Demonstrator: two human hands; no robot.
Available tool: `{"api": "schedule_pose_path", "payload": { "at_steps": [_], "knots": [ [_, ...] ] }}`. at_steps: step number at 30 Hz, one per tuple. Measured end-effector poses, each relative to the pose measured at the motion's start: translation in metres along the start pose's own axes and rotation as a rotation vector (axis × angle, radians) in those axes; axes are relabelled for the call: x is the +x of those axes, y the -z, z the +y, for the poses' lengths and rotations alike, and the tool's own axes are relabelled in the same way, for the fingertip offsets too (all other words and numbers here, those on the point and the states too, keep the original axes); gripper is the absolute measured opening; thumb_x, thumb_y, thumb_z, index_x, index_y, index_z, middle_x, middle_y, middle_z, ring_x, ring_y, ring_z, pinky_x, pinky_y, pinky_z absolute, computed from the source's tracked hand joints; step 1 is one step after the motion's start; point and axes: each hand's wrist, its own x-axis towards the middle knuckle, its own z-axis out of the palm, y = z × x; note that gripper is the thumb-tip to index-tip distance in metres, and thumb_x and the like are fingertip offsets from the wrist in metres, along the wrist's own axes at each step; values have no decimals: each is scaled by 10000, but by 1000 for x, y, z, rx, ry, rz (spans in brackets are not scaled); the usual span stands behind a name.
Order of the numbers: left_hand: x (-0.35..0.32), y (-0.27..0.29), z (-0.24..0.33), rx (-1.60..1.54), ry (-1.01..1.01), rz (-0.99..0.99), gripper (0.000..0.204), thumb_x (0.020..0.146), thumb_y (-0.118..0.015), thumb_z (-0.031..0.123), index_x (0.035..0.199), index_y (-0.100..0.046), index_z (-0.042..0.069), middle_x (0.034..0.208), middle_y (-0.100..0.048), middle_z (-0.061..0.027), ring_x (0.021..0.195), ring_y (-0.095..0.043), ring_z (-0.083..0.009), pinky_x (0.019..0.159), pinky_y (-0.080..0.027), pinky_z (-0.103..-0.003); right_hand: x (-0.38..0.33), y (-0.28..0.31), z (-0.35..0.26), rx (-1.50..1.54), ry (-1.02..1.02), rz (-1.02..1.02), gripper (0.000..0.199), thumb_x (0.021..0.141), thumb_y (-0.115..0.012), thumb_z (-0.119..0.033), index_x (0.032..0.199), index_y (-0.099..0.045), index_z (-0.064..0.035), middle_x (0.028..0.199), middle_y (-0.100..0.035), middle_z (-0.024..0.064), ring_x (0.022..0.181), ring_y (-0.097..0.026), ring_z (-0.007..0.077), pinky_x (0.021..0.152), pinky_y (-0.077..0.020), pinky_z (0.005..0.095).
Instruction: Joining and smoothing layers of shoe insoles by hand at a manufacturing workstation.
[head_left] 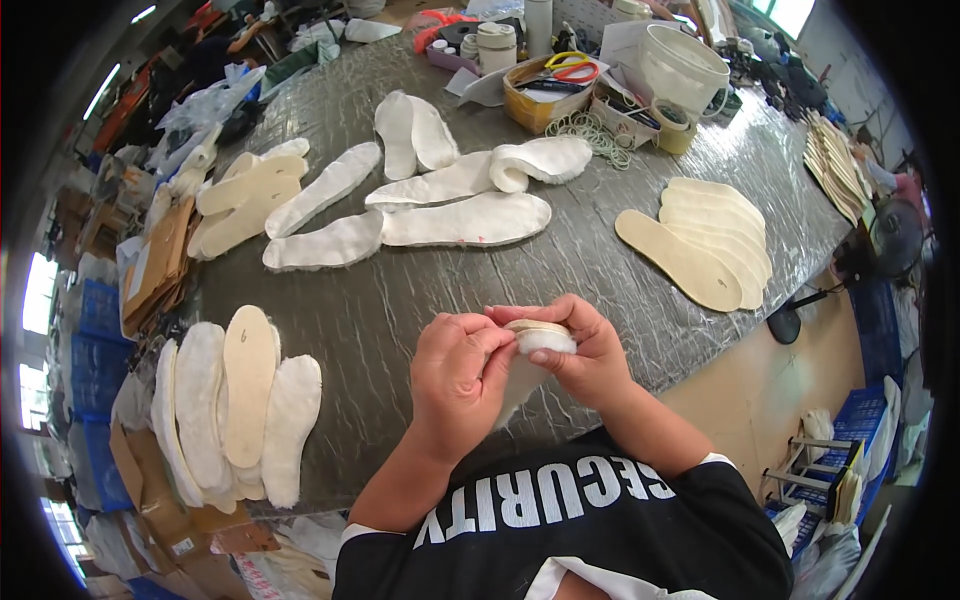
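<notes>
Both hands are on one white fleecy insole [546,341] with a cream backing layer, held over the table's near edge close to my body. My right hand [588,358] grips its end, thumb on the fleece and fingers behind. On the other side, my left hand [455,370] pinches the rim between thumb and fingers. The insole's lower part hangs below my hands, partly hidden by them. To the left lies a pile of fleecy insoles [290,430] with a cream insole [251,385] on top. Further off, several white fleecy insoles [465,220] lie loosely spread.
A fanned stack of cream insoles [700,260] lies to the right on the dark film-covered table [450,285]. At the back stand a box [535,105] with yellow- and red-handled scissors, a white bucket [685,65] and rubber bands [595,140]. Another cream stack [250,200] lies left.
</notes>
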Motion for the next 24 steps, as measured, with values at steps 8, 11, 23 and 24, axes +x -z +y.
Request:
{"api": "schedule_pose_path", "payload": {
  "at_steps": [8, 11, 23, 24],
  "knots": [
    [-4, -8, 4, 89, -147, -29, 179, 781, -655, -35, 872, -519, 37, 921, -583, -96, 751, -581, -287, 702, -479, -386, -9, -8, 0, -65, 6, 62, 322, 882, -669, -52, 1154, -503, -3, 1251, -597, 166, 1178, -561, 196, 1011, -443, 332],
    [-8, -11, 3, -6, -112, -32, 168, 816, -620, -40, 894, -487, 26, 906, -576, -116, 762, -586, -290, 690, -484, -378, -14, -9, -1, -185, -27, 97, 305, 877, -687, -77, 1128, -525, -17, 1184, -630, 123, 1105, -587, 159, 953, -462, 302],
    [-8, -18, 11, 161, -91, 74, 149, 840, -578, -98, 920, -507, 6, 901, -548, -121, 748, -576, -219, 676, -499, -319, -24, -17, -6, -329, -33, 208, 161, 910, -639, -96, 1039, -573, -25, 1016, -663, 61, 920, -585, 96, 809, -480, 262],
    [-8, -17, 8, 163, -91, 75, 149, 840, -578, -98, 920, -507, 6, 901, -548, -121, 748, -576, -219, 676, -499, -319, -29, -15, -4, -374, -77, 207, 134, 920, -606, -76, 1033, -559, -21, 1045, -667, 91, 953, -599, 121, 836, -489, 279]
  ]
}}
